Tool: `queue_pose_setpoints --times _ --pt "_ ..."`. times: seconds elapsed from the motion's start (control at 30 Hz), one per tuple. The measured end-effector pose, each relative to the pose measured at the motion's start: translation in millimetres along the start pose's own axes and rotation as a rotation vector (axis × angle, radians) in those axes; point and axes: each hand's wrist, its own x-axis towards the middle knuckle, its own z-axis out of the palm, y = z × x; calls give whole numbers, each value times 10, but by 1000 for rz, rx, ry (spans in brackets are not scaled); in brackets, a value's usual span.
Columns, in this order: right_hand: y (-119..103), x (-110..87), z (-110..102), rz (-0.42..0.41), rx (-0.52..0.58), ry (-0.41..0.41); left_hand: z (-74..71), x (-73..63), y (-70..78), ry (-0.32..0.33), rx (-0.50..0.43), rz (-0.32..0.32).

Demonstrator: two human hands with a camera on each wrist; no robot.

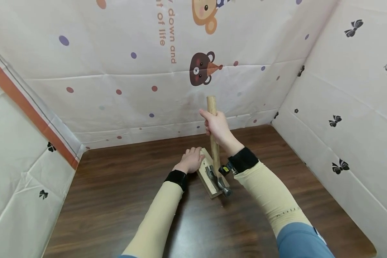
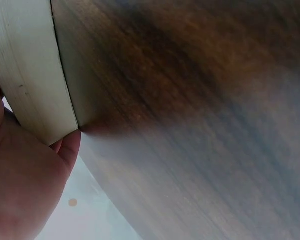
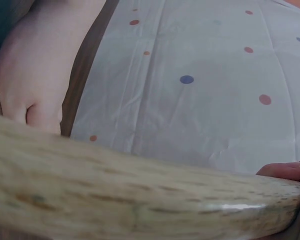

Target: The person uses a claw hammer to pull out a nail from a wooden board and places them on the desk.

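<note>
My right hand (image 1: 218, 126) grips the wooden handle of a claw hammer (image 1: 215, 152), which stands nearly upright with its head down. The metal hammer head (image 1: 225, 188) sits low over the near part of a pale wooden board (image 1: 207, 182). Its claw side overlaps the board's top in the head view. My left hand (image 1: 191, 160) holds the far end of the board, and in the left wrist view its fingers (image 2: 70, 150) curl round the board's end. Across the right wrist view, the hammer handle (image 3: 140, 185) runs close to the camera, with the left hand (image 3: 45, 65) behind it.
The board lies on a dark brown wooden table (image 1: 122, 200). A printed white sheet (image 1: 132, 104) hangs behind the table's far edge, and a similar sheet (image 1: 335, 89) with bow prints rises along the right side. Black straps with wrist cameras circle both wrists.
</note>
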Motion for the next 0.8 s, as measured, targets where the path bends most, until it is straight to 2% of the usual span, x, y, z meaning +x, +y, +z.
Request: queue_pose_setpoints --times 0.4,0.57,0.8 --pt "42 -233 41 -126 -35 65 14 -33 30 2 -4 1" --pt "68 -274 31 -153 1 56 11 -26 25 -15 -5 2" --pt "53 -344 -19 -202 85 64 2 -7 -3 2 -1 -10"
